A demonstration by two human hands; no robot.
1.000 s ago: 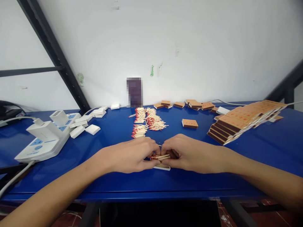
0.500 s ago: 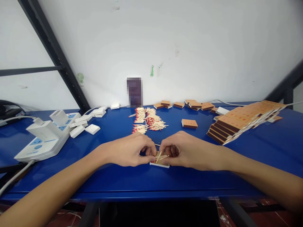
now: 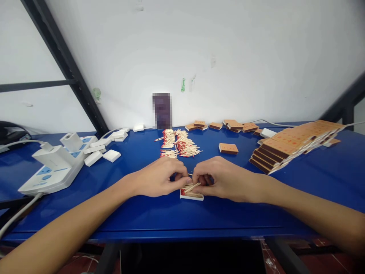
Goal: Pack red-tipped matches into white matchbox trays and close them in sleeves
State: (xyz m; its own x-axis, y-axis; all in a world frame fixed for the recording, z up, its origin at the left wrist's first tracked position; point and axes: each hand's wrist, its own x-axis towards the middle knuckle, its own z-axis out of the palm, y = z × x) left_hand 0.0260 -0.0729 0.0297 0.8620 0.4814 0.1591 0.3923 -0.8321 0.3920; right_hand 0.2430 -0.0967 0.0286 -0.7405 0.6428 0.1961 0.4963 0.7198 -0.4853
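A small white matchbox tray point(image 3: 191, 196) lies on the blue table point(image 3: 176, 219) near its front edge, with several red-tipped matches point(image 3: 191, 188) lying in it, some askew. My left hand point(image 3: 159, 177) is curled at the tray's left end, fingertips pinched on the matches. My right hand point(image 3: 221, 179) is curled at the tray's right end, its fingertips also on the matches. The two hands almost touch above the tray. A loose pile of matches point(image 3: 178, 144) lies just beyond my hands.
Stacked brown matchbox sleeves point(image 3: 288, 146) fan out at the right, with single ones point(image 3: 228, 148) and several more along the wall. White empty trays point(image 3: 111, 155) and a white power strip point(image 3: 53, 169) with plugs sit at the left. A dark blurred object point(image 3: 162, 111) stands against the wall.
Both hands have shifted slightly away from me and the matches have gone from held above the tray down into it.
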